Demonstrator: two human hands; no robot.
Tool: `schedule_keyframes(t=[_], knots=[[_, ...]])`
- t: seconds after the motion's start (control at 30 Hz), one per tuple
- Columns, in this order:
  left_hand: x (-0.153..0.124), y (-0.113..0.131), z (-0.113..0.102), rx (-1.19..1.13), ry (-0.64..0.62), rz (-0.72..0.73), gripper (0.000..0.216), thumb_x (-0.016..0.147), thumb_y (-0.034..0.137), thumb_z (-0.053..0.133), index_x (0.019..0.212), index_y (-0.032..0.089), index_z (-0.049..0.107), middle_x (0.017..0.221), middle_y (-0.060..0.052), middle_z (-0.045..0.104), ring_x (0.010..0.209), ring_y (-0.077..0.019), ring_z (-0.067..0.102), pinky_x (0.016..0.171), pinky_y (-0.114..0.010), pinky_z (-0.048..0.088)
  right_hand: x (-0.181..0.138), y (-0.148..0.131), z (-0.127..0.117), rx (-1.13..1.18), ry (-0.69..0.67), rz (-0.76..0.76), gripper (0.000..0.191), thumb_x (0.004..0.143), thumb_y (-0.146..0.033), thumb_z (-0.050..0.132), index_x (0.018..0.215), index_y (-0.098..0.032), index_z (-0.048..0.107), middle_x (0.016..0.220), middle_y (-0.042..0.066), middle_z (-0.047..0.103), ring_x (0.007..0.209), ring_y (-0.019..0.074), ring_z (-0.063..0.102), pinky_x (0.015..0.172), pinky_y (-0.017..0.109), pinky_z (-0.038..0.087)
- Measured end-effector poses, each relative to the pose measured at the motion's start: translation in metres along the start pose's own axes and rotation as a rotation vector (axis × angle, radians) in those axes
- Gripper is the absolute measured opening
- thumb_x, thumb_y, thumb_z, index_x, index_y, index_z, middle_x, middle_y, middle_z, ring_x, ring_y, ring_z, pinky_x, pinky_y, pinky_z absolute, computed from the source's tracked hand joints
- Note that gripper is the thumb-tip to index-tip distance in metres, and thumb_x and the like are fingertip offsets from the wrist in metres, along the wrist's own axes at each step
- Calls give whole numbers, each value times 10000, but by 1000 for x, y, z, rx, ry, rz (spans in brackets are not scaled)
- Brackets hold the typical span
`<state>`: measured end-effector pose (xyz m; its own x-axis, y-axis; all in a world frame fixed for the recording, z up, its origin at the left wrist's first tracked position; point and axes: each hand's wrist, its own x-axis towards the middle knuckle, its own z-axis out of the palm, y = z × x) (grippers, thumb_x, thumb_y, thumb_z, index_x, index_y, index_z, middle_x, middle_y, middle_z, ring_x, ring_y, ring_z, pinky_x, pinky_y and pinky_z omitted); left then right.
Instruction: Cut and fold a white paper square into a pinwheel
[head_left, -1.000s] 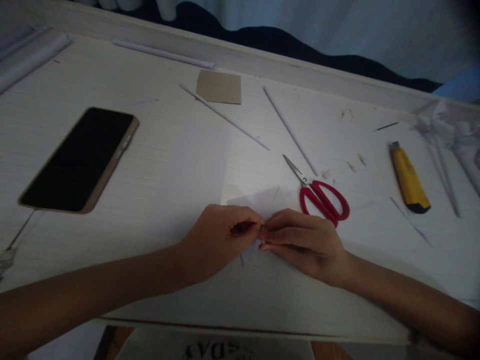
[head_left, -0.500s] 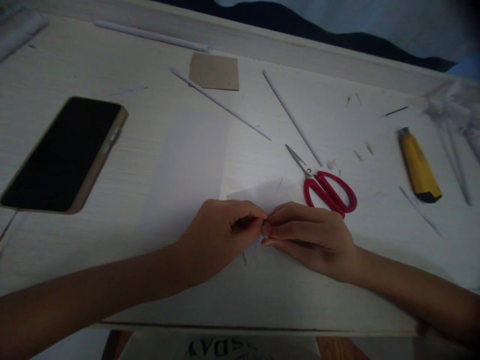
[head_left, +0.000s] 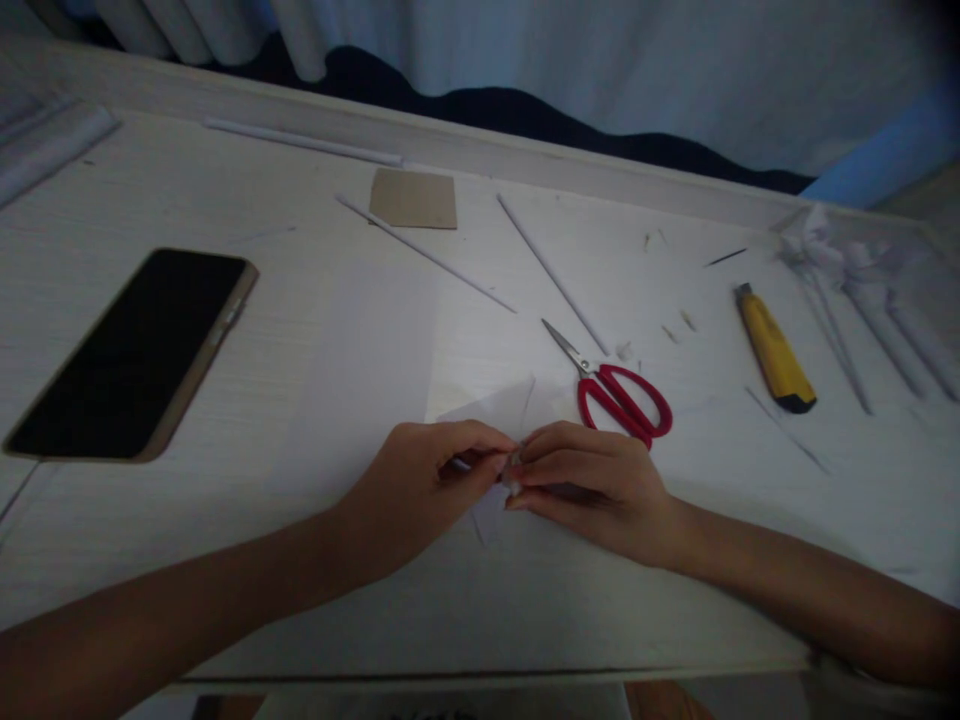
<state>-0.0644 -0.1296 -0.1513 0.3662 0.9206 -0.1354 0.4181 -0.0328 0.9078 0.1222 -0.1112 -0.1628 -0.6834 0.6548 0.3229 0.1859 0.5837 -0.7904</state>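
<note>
My left hand [head_left: 412, 500] and my right hand [head_left: 600, 485] meet fingertip to fingertip low in the middle of the view. Both are closed in a pinch around a small whitish piece [head_left: 513, 476] that looks like paper; the fingers cover most of it. White paper [head_left: 491, 402] with a thin strip lying across it shows behind and below the fingers. Just beyond my right hand lie scissors [head_left: 589, 370] with red handles, blades pointing away to the left. A larger white sheet [head_left: 367, 350] lies flat beyond my left hand.
A phone [head_left: 135, 350] lies at the left. Rolled paper sticks [head_left: 551, 270] and a piece of cardboard [head_left: 414, 200] lie toward the back. At the right are a yellow cutter [head_left: 776, 350], small scraps [head_left: 679, 328] and white paper flowers [head_left: 817, 245] on stems. A raised ledge [head_left: 450, 155] borders the table's back.
The view has tilted up, showing more curtain, and things sit lower and mostly further left. More of the whitish piece shows between my fingertips. Both hands keep their pinch.
</note>
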Motion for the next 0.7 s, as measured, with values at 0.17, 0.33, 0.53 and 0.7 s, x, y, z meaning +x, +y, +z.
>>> schedule_keyframes(t=[0.17,0.33,0.53,0.7], knots=[[-4,2,-1,-65,0,-3,227,764,169,493,976,153,571,838,-27,658,720,-105,613,585,-165,497,0,0,0,-25,38,13,178,680,-171,659,851,-171,611,798,44,648,756,135,597,648,256,507],[-7,-1,2,-147,-14,32,304,719,234,579,1005,140,545,853,-36,635,733,-104,607,602,-165,516,0,-1,-1,-2,60,19,188,664,-166,669,839,-170,599,768,31,656,745,138,599,653,259,492],[-4,2,0,-183,-58,1,362,660,282,648,984,146,563,872,-42,639,753,-124,610,600,-187,522,-2,-2,-3,-4,44,111,172,682,-174,643,840,-179,573,787,34,640,731,139,596,633,258,484],[-3,10,-5,-206,-93,-63,377,621,264,678,959,133,574,859,-53,650,763,-143,613,616,-209,520,-3,-2,-3,13,41,139,175,666,-181,657,817,-178,570,783,28,634,714,133,593,621,254,477]])
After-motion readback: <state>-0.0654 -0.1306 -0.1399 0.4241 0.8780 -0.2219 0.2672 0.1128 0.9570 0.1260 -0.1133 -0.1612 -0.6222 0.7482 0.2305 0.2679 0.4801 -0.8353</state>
